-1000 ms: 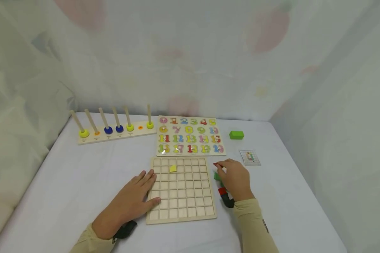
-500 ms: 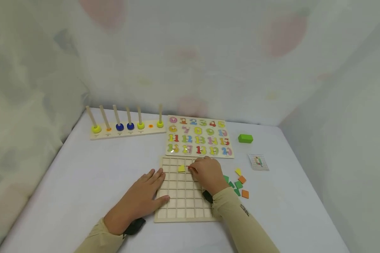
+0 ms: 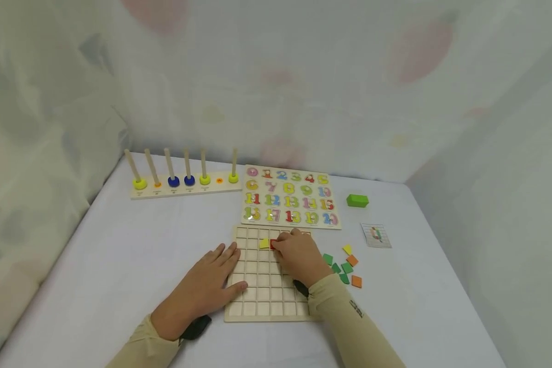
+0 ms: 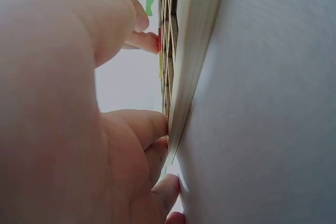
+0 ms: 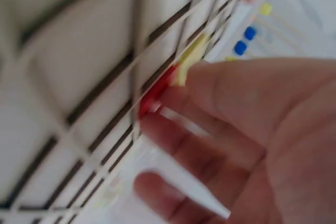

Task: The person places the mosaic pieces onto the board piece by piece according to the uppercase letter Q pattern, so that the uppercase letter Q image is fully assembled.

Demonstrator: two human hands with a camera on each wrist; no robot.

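A wooden grid board (image 3: 250, 309) lies in front of me, with a yellow tile (image 3: 264, 244) in one of its upper cells. Right beside that tile is a red tile (image 3: 273, 244), lying flat in the neighbouring cell. The fingertips of my right hand (image 3: 299, 255) touch the red tile; the right wrist view shows the fingers (image 5: 176, 145) spread and fairly straight against it, partly covering it. My left hand (image 3: 202, 289) rests along the board's left edge, fingers extended and thumb on the lower cells. It holds nothing.
Loose green tiles (image 3: 347, 268), orange tiles (image 3: 357, 281) and a yellow piece (image 3: 347, 249) lie right of the board. Farther right are a pattern card (image 3: 376, 235) and a green block (image 3: 357, 201). Behind stand a number puzzle (image 3: 292, 197) and a peg stand (image 3: 188, 190).
My right hand has moved left from the loose tiles onto the board, carrying the red tile, which now lies flat beside the yellow one. The left hand stays at the board's edge.
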